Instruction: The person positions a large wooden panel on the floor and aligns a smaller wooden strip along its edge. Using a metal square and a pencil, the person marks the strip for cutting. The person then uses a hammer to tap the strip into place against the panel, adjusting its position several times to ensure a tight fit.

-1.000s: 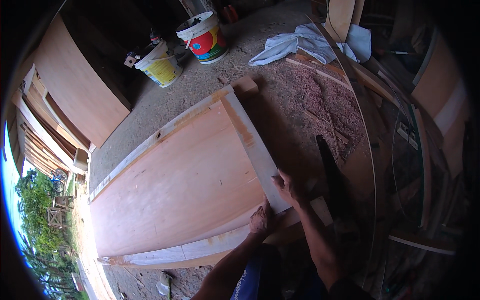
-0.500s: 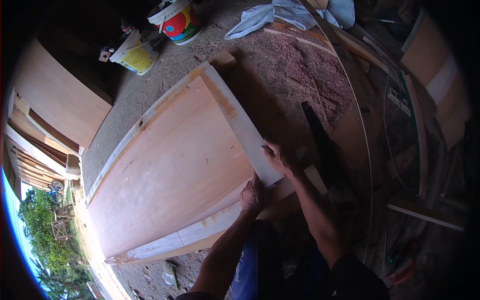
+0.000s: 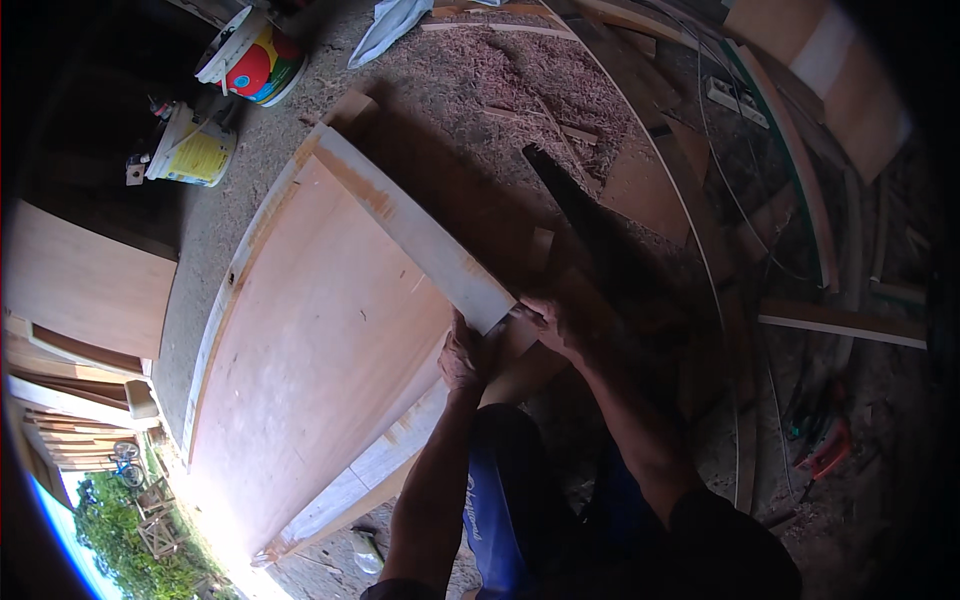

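Observation:
A large, pale plywood panel (image 3: 320, 300) lies in front of me, edged with whitish, brown-stained wooden strips. The strip across its right-hand end (image 3: 425, 245) is a flat wooden board, and its near end is between my hands. My left hand (image 3: 462, 355) grips that end from the panel side, thumb up along the edge. With bent fingers, my right hand (image 3: 550, 328) holds the corner from the other side. The board's end looks raised off the near long rail (image 3: 400, 430). What lies beneath my fingers is hidden.
A dark tapered blade like a handsaw (image 3: 575, 205) lies beyond my right hand. Wood shavings (image 3: 460, 80) cover the floor there. Two buckets (image 3: 265, 65) stand far left. A power strip (image 3: 738, 102), cables and a red-handled tool (image 3: 828, 450) are at the right.
The view has shifted, so the panel sits further left and steeper. The end board's near end appears lifted from the near rail. Both hands stay at that corner.

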Motion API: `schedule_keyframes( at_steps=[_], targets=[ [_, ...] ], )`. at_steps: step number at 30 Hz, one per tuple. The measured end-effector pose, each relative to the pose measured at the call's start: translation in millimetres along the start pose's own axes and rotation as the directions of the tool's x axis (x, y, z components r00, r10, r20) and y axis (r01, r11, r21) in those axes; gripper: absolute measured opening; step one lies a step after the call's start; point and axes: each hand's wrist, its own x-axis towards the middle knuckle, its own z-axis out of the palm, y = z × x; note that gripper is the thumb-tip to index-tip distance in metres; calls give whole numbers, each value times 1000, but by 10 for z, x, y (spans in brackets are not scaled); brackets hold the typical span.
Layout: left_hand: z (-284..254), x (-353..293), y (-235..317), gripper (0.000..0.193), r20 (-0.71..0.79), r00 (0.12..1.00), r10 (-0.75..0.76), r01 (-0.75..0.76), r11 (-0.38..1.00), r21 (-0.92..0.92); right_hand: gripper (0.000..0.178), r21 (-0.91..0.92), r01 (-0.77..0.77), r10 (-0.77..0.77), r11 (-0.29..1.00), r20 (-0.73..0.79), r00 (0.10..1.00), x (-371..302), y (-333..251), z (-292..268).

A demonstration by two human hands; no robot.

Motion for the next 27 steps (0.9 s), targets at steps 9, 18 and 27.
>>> schedule_keyframes(
  at_steps=[9,18,27],
  targets=[
    [64,-45,-223,87,-158,970,186,-196,979,-51,46,476,-61,7,877,116,993,-9,144,-11],
    [56,-52,-239,58,-220,968,123,-187,935,-301,42,428,72,-115,901,75,991,40,530,89],
    [117,-34,-163,47,-257,947,191,-202,979,-18,40,400,196,-246,895,76,966,60,473,-8]
  ],
)
